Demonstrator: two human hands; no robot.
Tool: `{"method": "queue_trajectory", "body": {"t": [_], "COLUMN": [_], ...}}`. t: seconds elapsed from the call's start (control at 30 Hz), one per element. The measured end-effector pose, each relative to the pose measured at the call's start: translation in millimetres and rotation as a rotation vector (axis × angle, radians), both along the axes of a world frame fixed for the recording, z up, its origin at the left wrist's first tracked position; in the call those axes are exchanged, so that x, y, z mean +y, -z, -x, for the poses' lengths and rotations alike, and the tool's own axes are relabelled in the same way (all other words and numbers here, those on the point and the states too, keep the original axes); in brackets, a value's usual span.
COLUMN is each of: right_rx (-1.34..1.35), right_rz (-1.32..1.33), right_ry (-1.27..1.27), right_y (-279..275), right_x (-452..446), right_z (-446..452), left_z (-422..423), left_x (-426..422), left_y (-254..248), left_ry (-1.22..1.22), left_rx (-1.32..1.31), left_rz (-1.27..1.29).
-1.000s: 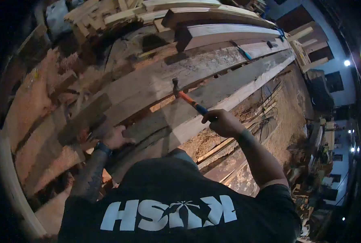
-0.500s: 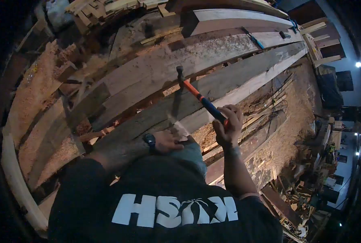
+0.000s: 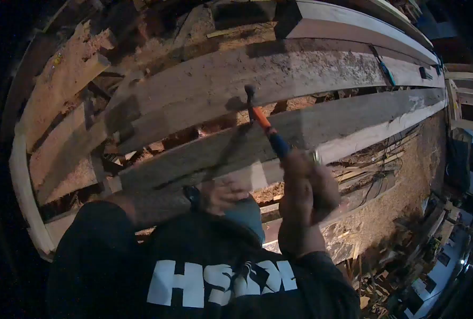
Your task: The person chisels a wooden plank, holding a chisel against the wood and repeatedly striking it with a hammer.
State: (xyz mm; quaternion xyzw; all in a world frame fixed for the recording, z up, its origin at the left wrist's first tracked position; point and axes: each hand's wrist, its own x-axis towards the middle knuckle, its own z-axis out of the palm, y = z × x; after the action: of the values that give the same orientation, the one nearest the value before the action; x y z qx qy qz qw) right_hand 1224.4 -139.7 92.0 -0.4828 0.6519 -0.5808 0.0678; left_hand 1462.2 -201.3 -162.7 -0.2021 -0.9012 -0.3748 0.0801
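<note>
My right hand (image 3: 306, 183), blurred, is wrapped round the dark blue grip of a hammer (image 3: 263, 121). The hammer has an orange shaft, and its dark head lies over the gap side of a wide pale plank (image 3: 194, 87). My left hand (image 3: 223, 195), with a dark watch at the wrist, rests near my knee, its fingers spread and slightly blurred. Beside it runs a grey-brown beam (image 3: 215, 154) with a lighter edge. Nothing shows in the left hand's fingers.
A tool with a teal handle (image 3: 388, 73) and a small dark object (image 3: 423, 73) lie on the far planks. A thick squared timber (image 3: 348, 33) runs behind. Sawdust (image 3: 406, 181) covers the ground at right, beside scrap wood (image 3: 433, 228).
The view has turned, shifting the planks. My left hand has come from the beam's left end to beside my knee. The hammer stays in my right hand, which is now closer to my body.
</note>
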Motion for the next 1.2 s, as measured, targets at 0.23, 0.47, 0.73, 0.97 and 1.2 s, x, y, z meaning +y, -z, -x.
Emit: {"method": "queue_trajectory", "body": {"t": [0.23, 0.47, 0.73, 0.97, 1.2], "right_rx": [-0.017, -0.094, -0.465, -0.044, -0.354], "right_rz": [0.192, 0.328, 0.017, 0.21, 0.165], "right_ry": [-0.171, -0.258, -0.105, -0.107, -0.045], "right_y": [12.7, 30.8, -49.1, -16.6, -6.1], "right_x": [23.7, 40.3, -114.3, -68.6, 1.2], "right_z": [4.2, 2.5, 36.5, 34.9, 0.9], "left_z": [4.9, 4.1, 0.1, -3.0, 0.2], "left_x": [-2.5, 1.9, 0.2, -3.7, -1.1], "left_y": [-43.7, -15.2, -17.0, -1.2, -44.9], "left_ry": [0.068, 0.083, 0.101, -0.001, -0.003], "left_rx": [-0.164, -0.14, -0.127, 0.109, -0.036], "left_rz": [0.23, -0.111, -0.039, 0.099, 0.19]}}
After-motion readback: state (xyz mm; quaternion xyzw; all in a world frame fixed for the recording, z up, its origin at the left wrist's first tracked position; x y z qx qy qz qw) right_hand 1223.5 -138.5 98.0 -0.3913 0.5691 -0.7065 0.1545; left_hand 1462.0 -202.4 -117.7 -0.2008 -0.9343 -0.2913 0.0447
